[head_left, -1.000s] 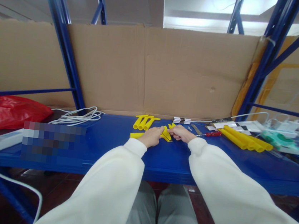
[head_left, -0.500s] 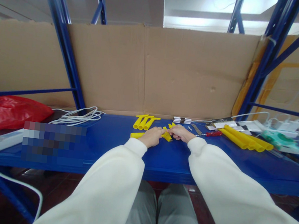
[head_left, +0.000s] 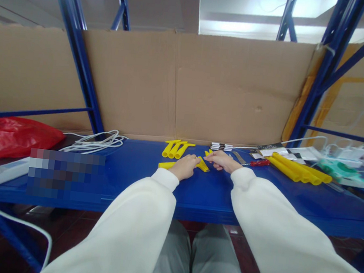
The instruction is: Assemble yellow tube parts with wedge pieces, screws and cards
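My left hand [head_left: 184, 166] is closed around a yellow T-shaped tool with a tube handle [head_left: 166, 165]. The handle's hollow end sticks out on the left, and the wide flat head shows to the right of my fingers, low over the table. My right hand [head_left: 221, 160] is just right of that head, apart from it, with thumb and fingertips pinched together. Whatever the pinch holds, if anything, is too small to make out. Small yellow pieces [head_left: 210, 152] lie behind my right fingertips. A screwdriver with a red handle [head_left: 259, 163] lies right of this hand.
Three matching yellow T-shaped tools [head_left: 176, 149] lie at the back of the blue table [head_left: 130, 183]. Several yellow tubes [head_left: 298, 168] are on the right. White cables [head_left: 97, 142] and a red plastic bag [head_left: 17, 135] lie left. A cardboard panel [head_left: 188, 84] stands behind.
My right hand has drawn back slightly to the right, off the tool's head, leaving more of the head in sight. The left hand has barely moved.
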Motion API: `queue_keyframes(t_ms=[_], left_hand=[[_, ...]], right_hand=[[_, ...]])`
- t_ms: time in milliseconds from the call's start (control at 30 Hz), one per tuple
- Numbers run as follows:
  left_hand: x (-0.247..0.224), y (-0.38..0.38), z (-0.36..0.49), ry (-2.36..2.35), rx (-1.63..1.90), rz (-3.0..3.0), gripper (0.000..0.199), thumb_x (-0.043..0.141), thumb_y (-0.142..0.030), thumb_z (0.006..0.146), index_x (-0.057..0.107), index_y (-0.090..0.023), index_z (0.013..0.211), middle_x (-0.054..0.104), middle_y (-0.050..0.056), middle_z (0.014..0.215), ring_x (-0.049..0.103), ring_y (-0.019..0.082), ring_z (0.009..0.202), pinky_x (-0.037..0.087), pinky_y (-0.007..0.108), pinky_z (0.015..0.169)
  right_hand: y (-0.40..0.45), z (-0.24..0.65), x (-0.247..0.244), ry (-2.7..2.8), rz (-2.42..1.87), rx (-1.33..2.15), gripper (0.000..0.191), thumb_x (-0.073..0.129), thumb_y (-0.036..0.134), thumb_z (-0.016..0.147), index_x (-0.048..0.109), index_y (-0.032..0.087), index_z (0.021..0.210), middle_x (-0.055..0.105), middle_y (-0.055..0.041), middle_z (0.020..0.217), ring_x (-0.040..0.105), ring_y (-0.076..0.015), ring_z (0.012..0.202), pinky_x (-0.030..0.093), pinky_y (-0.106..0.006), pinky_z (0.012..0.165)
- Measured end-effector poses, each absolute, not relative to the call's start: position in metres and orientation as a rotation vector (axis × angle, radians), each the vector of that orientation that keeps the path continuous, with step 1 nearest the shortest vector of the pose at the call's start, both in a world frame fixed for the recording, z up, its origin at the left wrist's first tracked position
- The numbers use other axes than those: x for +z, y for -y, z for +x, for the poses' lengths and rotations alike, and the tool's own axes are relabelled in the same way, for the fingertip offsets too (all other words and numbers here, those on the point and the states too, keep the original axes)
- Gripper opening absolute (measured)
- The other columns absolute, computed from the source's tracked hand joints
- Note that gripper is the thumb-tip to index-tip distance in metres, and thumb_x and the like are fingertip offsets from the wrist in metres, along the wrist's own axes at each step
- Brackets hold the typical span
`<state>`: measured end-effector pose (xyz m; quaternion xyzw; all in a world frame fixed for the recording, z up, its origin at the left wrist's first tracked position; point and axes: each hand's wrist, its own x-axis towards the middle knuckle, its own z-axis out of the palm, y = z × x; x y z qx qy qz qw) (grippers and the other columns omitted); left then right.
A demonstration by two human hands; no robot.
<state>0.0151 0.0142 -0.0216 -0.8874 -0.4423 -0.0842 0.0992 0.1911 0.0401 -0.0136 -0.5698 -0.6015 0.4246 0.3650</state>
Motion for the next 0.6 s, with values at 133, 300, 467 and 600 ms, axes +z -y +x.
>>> queue_keyframes(t_ms=[133,300,467,600], left_hand=[[-0.0223,-0.0153,0.0151,1.325,-0.311,-2.62,0.038,0.042,0.001,0.087,0.063,-0.011,0.116,0.063,0.016,0.113,0.06,0.025,0.108,0.048,0.038,0.095],[-0.0213,-0.0153,0.0148,1.305,-0.413,-2.592,0.038,0.04,-0.002,0.088,0.063,-0.012,0.117,0.061,0.016,0.115,0.058,0.025,0.109,0.047,0.039,0.097],[-0.0209,-0.0156,0.0136,1.243,-0.484,-2.583,0.04,0.039,-0.003,0.089,0.062,-0.014,0.12,0.06,0.014,0.116,0.056,0.024,0.109,0.047,0.039,0.097],[-0.0221,-0.0176,0.0131,1.218,-0.502,-2.578,0.037,0.038,-0.005,0.091,0.062,-0.013,0.119,0.06,0.015,0.116,0.055,0.024,0.109,0.046,0.039,0.097]], right_hand=[[-0.0358,0.1911,-0.0111,1.629,-1.494,1.136,0.03,0.076,0.026,0.08,0.051,0.017,0.067,0.036,0.0103,0.043,0.027,-0.0018,0.035,0.017,-0.015,0.033],[-0.0375,0.1929,-0.01,1.597,-1.449,1.253,0.034,0.077,0.028,0.079,0.047,0.018,0.066,0.037,0.0099,0.046,0.027,-0.0015,0.038,0.016,-0.014,0.033],[-0.0428,0.1965,-0.0107,1.515,-1.365,1.365,0.034,0.078,0.026,0.077,0.046,0.018,0.068,0.038,0.0105,0.046,0.025,-0.001,0.037,0.016,-0.013,0.033],[-0.043,0.1972,-0.0114,1.502,-1.328,1.36,0.034,0.077,0.023,0.077,0.046,0.018,0.067,0.036,0.011,0.045,0.024,-0.001,0.036,0.016,-0.013,0.033]])
